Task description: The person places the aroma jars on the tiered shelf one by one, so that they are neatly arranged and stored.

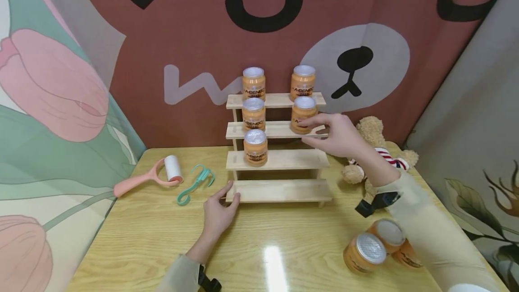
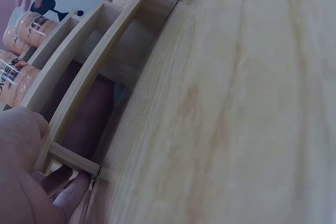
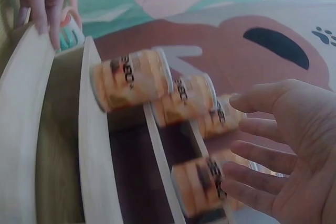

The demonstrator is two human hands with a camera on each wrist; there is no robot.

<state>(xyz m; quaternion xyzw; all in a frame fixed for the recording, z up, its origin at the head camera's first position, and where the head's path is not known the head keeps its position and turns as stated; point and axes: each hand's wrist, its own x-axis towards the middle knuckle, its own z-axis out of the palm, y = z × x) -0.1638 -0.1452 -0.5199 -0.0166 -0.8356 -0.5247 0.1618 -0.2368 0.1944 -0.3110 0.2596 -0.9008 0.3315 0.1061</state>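
A four-tier wooden display rack (image 1: pixel 279 191) stands on the table. Orange jars with silvery lids occupy its upper three tiers: a pair on the top, a pair on the second, and a single jar (image 1: pixel 256 150) on the left of the third. My right hand (image 1: pixel 340 136) is beside the right jar (image 1: pixel 302 114) of the second tier, thumb and fingers spread; in the right wrist view its straight fingertips (image 3: pixel 231 169) overlap that jar's edge. With my left hand (image 1: pixel 219 215) I hold the bottom tier's left end, thumb at the front, fingers around the side.
Three more jars (image 1: pixel 365 253) stand at the table's right front, partly behind the right sleeve. A teddy bear (image 1: pixel 371 132) lies right of the rack. To the left are a pink-handled lint roller (image 1: pixel 142 179) and a teal claw-shaped tool (image 1: pixel 196 184). A printed curtain (image 1: pixel 194 48) hangs behind.
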